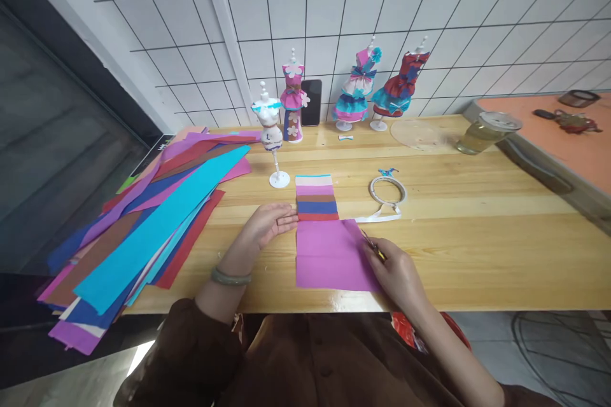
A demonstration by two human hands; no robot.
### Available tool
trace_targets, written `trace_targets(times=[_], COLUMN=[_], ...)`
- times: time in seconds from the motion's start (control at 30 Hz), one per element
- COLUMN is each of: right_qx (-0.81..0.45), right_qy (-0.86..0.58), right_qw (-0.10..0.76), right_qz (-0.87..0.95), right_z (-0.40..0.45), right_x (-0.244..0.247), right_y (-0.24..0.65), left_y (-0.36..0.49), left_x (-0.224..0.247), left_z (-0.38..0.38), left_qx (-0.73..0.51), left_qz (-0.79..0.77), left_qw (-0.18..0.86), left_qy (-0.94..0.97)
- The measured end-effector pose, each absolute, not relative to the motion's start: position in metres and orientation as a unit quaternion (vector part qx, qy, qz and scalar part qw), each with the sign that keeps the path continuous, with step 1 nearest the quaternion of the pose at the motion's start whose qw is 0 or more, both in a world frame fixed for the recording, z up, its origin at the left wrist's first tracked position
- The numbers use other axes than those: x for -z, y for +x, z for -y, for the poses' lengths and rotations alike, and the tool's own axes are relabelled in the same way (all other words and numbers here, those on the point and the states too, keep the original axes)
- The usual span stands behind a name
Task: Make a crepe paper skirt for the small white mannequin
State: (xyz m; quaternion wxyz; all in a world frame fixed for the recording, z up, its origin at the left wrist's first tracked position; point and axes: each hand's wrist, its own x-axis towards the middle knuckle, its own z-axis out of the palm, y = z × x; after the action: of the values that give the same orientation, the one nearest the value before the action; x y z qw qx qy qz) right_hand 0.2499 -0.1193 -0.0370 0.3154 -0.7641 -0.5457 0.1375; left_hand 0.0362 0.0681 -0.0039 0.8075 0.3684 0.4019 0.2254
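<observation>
Scissors sit in my right hand, beside purple paper on the table; my left hand, apart, lies open by striped paper.

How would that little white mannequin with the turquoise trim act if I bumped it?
The mannequin would probably tip easily, since its bulky torso sits high on a thin rod. The round base is fairly wide, so a gentle nudge low down might only slide it. Once toppled, it could roll slightly.
</observation>
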Motion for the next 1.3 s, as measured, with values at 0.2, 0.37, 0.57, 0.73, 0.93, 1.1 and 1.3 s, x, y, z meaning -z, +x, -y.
trace_targets(times=[0.2,0.37,0.57,0.73,0.93,1.1,1.3], right_qx=[-0.14,-0.134,-0.132,-0.127,-0.129,-0.134,-0.134], right_qy=[-0.765,-0.759,-0.756,-0.755,-0.755,-0.759,-0.76], right_qw=[0.315,0.318,0.318,0.321,0.323,0.32,0.323], right_qz=[0.545,0.552,0.556,0.557,0.556,0.551,0.548], right_z=[0.119,0.119,0.119,0.119,0.119,0.118,0.118], right_x=[0.036,0.04,0.043,0.046,0.044,0.041,0.042], right_y=[0.25,0.251,0.253,0.255,0.253,0.252,0.253], left_y=[0.047,0.052,0.056,0.055,0.053,0.053,0.052], left_x=[0.016,0.028,0.036,0.037,0.037,0.037,0.037], left_z=[-0.068,-0.064,-0.064,-0.064,-0.062,-0.063,-0.062], left_qx=[-0.217,-0.204,-0.2,-0.192,-0.194,-0.198,-0.195], left_qz=[-0.449,-0.422,-0.397,-0.388,-0.382,-0.371,-0.375], left_qw=[0.647,0.414,0.361,0.35,0.326,0.355,0.359], left_qy=[0.577,0.78,0.82,0.83,0.843,0.835,0.832])
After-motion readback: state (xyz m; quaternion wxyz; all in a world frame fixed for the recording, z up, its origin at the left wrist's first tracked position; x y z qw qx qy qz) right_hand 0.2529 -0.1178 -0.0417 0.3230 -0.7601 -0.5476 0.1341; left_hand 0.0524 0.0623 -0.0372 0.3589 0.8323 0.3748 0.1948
